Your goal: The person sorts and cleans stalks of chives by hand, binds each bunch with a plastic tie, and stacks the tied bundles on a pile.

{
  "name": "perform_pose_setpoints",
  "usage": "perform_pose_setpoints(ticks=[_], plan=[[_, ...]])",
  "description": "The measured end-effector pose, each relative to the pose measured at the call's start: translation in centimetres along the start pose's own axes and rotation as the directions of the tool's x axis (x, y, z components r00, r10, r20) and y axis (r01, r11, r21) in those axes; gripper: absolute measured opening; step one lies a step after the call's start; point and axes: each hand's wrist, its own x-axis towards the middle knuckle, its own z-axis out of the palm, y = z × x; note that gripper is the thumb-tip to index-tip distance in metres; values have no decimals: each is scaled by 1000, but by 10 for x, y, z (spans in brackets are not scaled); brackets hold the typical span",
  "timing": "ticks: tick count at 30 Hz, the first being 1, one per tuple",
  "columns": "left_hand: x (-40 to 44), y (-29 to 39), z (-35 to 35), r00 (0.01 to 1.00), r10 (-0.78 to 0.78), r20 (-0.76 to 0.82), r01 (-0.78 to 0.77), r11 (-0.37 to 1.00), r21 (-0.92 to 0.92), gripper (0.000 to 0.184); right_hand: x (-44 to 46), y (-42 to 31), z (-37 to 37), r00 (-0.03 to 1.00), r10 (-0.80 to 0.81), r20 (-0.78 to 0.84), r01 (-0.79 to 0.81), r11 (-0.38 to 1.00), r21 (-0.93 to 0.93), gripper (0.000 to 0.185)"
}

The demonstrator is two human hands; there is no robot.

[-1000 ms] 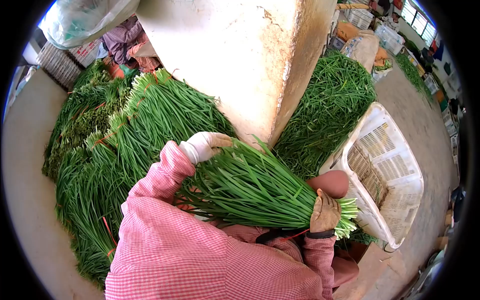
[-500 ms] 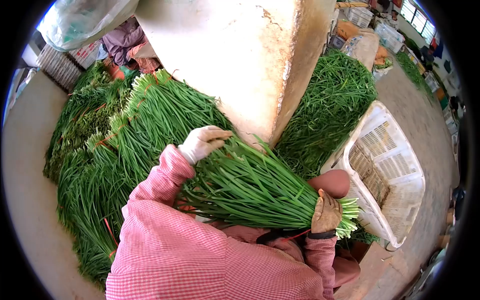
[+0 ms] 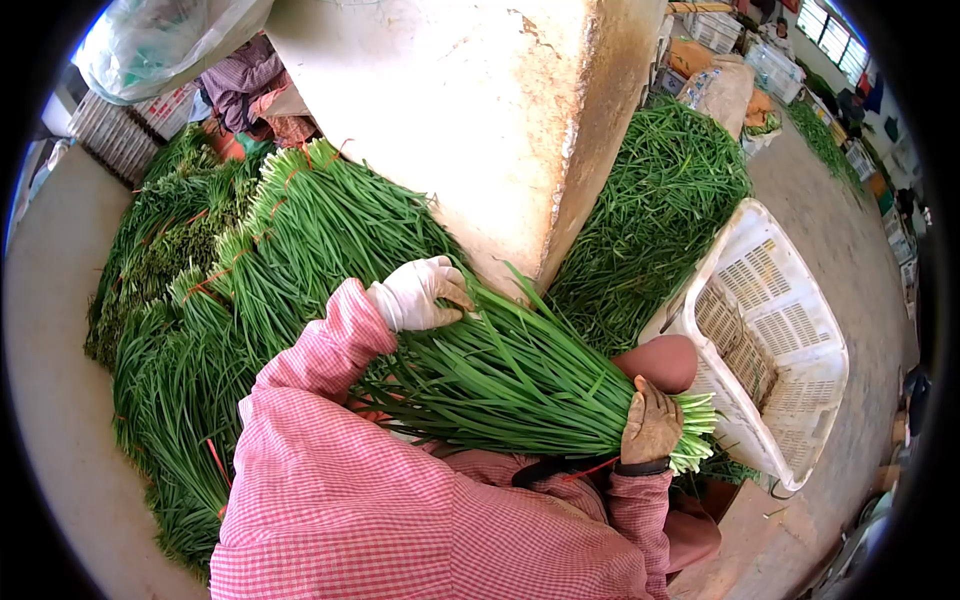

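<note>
A thick bunch of long green leaves lies across my lap, its pale cut ends pointing right. My right hand, in a stained brown glove, is wrapped round the bunch near those ends. At the leafy upper-left end my left hand, in a white glove, has its fingers bent and pressed together on the leaves; some tips are hidden. Beside my left arm rises a big pile of tied green bunches with red ties.
A pillar stands ahead. Right of it is a heap of loose greens, with a white plastic crate beside my knee. A plastic bag hangs upper left; another person's purple sleeve shows behind the pile.
My left hand has moved slightly right and down onto the leaves, and its fingers have curled from a straighter pose. My right hand keeps its hold on the bunch.
</note>
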Motion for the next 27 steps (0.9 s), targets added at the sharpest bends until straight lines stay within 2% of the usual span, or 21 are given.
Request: perform_pose_setpoints(ticks=[4, 8, 10, 11, 13, 14, 15, 16, 17, 19, 20, 21, 23, 27], plan=[[0, 2, 0, 998, -54, 16, 55, 995, -80, 12, 0, 0, 0, 1000, 0, -8, 1, 1000, 16, 27], [0, -5, 10, 999, 1, -46, -5, 996, -91, 8, 0, 0, 0, 1000, -2, -16, 2, 1000, 6, 26], [0, -6, 17, 952, -256, -167, 143, 857, -496, 6, 1, -1, 0, 1000, -1, -16, 1, 1000, 4, 26], [2, -10, 22, 912, -338, -231, 165, 821, -547, 5, 1, -1, 0, 1000, -6, -18, 6, 1000, 5, 26], [4, -15, 12, 782, -552, -290, 153, 621, -768, 5, 0, 1, 1, 1000, 8, 7, -7, 1000, -23, 27], [6, -12, 12, 736, -594, -325, 129, 595, -794, 12, 0, 1, 2, 1000, 3, 0, -3, 1000, -15, 27], [8, -9, 11, 788, -432, -439, 53, 758, -651, 18, 0, 2, 2, 1000, 0, -8, 0, 1000, -7, 27], [13, 19, -3, 846, -326, -422, 64, 848, -526, 21, 1, 1, 1, 1000, 3, -5, -3, 1000, -7, 27], [20, 49, -17, 895, -226, -385, 63, 918, -392, 24, 3, -1, 0, 1000, 13, 14, -13, 1000, -6, 28], [30, 56, -14, 962, 141, -234, -173, 977, -122, 28, 3, -3, 0, 999, 19, 33, -19, 1000, -4, 28], [34, 52, -7, 969, 216, -119, -224, 973, -56, 27, 3, -3, 1, 999, 14, 31, -14, 1000, -13, 28], [37, 49, -2, 971, 234, -41, -231, 971, 59, 26, 3, -1, 2, 1000, 12, 24, -11, 1000, -24, 29], [39, 35, 8, 956, 291, 46, -295, 942, 162, 25, 3, 3, 3, 1000, 5, 21, -5, 1000, -22, 29], [38, 32, 18, 951, 307, 40, -310, 941, 134, 20, 0, 2, 1, 1000, 7, 20, -6, 1000, -15, 28]])
